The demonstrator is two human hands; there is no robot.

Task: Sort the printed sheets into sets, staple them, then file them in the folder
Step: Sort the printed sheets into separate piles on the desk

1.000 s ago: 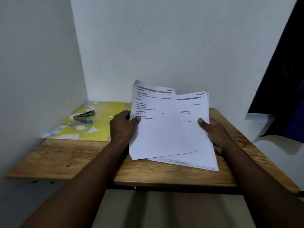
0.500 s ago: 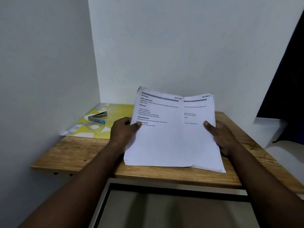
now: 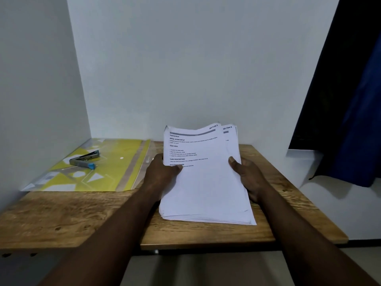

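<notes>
Left hand and right hand pinch the printed sheets by their sides, just right of the yellow folder (the stapler lies on it); the unevenly fanned stack could slide apart, mixing sections.

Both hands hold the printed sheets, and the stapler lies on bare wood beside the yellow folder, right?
No: the head view shows the stapler lying on the yellow folder. The left hand and right hand do hold the sheets.
</notes>
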